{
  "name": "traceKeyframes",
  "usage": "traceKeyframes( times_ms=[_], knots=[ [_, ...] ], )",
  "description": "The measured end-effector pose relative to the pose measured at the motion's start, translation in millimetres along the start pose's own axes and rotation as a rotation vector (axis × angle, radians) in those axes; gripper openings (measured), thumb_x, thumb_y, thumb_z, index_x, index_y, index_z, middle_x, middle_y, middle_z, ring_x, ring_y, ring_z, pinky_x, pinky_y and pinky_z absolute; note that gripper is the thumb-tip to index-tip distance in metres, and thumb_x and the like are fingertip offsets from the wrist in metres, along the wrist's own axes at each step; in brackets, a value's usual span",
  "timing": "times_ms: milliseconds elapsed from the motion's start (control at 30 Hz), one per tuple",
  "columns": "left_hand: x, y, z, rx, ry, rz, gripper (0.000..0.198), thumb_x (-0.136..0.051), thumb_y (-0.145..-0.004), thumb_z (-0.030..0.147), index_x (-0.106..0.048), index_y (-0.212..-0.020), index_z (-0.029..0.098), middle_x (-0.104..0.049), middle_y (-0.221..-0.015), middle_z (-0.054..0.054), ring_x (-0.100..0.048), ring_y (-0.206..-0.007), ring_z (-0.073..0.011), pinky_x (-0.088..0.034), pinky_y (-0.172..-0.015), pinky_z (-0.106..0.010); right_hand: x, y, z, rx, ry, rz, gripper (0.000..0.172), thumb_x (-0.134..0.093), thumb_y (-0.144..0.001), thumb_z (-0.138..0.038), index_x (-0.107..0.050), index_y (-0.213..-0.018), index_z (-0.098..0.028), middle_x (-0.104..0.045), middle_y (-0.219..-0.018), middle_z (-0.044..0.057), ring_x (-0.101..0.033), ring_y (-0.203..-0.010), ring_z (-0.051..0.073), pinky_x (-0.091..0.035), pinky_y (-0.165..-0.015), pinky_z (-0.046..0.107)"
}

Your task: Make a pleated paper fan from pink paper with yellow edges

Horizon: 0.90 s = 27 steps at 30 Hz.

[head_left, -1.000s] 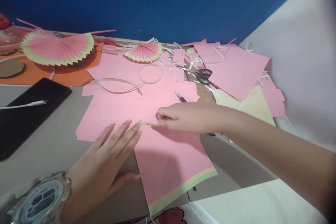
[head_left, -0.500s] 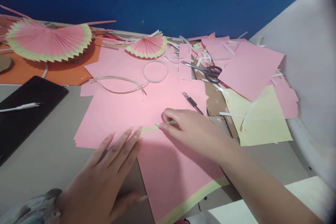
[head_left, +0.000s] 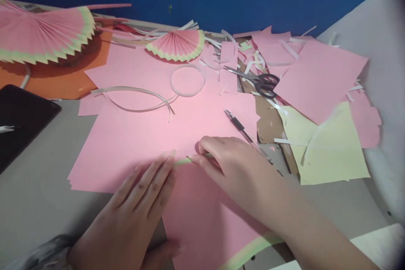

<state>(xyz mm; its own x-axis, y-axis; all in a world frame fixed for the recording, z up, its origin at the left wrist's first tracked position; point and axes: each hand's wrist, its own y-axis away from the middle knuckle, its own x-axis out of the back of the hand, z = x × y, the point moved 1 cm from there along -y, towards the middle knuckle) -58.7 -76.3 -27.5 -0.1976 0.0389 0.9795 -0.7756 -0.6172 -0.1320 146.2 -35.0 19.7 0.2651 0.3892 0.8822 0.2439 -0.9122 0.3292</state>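
Note:
A pink sheet of paper [head_left: 199,206] with a green-and-yellow band along its near edge [head_left: 253,251] lies between my hands. Along its far edge runs a narrow green strip [head_left: 182,161]. My left hand [head_left: 129,206] rests flat with fingers stretched out, its fingertips at the left end of that strip. Thumb and bent fingers of my right hand [head_left: 228,168] are pinched on the strip, a little to the right. Underneath and beyond lie larger pink sheets [head_left: 133,135]. A black-capped clear pen [head_left: 249,139] lies just past my right hand.
Black-handled scissors [head_left: 259,82] lie among paper scraps. Pleated paper fans, one small [head_left: 179,46] and one large [head_left: 47,33], stand at the back. Curled strips [head_left: 133,89], pale yellow paper [head_left: 329,152] and a black tablet-like slab [head_left: 22,122] surround the work. A blue wall rises behind.
The view has shifted and come a little closer, so more of the pen shows. My left fingers have drawn closer together; my right hand keeps its pinch on the green strip.

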Motion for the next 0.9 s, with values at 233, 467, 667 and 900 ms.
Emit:
traceKeyframes(
  times_ms=[233,467,667,900],
  knots=[
    [-0.2,-0.2,1.3,0.036,0.051,-0.038,0.078,-0.048,-0.076,0.059,-0.035,-0.137,0.013,-0.035,-0.145,-0.015,-0.026,-0.136,-0.0262,-0.013,-0.111,-0.038,-2.5,-3.8,2.2,-0.006,-0.022,-0.028,0.027,-0.046,-0.090,-0.028,-0.035,-0.066,-0.020,-0.047,-0.059,-0.006,-0.042,-0.056,0.011,-0.019,-0.050,0.026],
    [-1.7,1.3,1.1,0.052,0.076,-0.047,0.079,-0.047,-0.077,0.061,-0.033,-0.139,0.014,-0.030,-0.148,-0.014,-0.021,-0.138,-0.0249,-0.011,-0.112,-0.038,-3.8,-4.4,2.8,-0.006,0.004,-0.027,0.028,-0.046,-0.090,-0.029,-0.036,-0.065,-0.020,-0.048,-0.058,-0.006,-0.042,-0.055,0.011,-0.018,-0.049,0.026],
    [-2.1,2.5,1.7,0.051,0.069,-0.055,0.080,-0.047,-0.076,0.063,-0.034,-0.138,0.014,-0.031,-0.148,-0.013,-0.023,-0.137,-0.0259,-0.011,-0.113,-0.039,-5.5,-4.9,4.0,0.007,0.017,-0.003,0.026,-0.046,-0.089,-0.025,-0.036,-0.066,-0.020,-0.047,-0.057,-0.005,-0.041,-0.055,0.011,-0.018,-0.050,0.027],
    [-2.2,1.4,0.6,0.036,0.056,-0.045,0.080,-0.047,-0.076,0.062,-0.035,-0.138,0.013,-0.032,-0.147,-0.014,-0.027,-0.135,-0.0262,-0.011,-0.112,-0.039,-6.2,-5.5,3.3,0.022,0.027,0.008,0.025,-0.046,-0.089,-0.025,-0.035,-0.067,-0.020,-0.047,-0.058,-0.005,-0.042,-0.055,0.011,-0.017,-0.051,0.027]
  ],
)
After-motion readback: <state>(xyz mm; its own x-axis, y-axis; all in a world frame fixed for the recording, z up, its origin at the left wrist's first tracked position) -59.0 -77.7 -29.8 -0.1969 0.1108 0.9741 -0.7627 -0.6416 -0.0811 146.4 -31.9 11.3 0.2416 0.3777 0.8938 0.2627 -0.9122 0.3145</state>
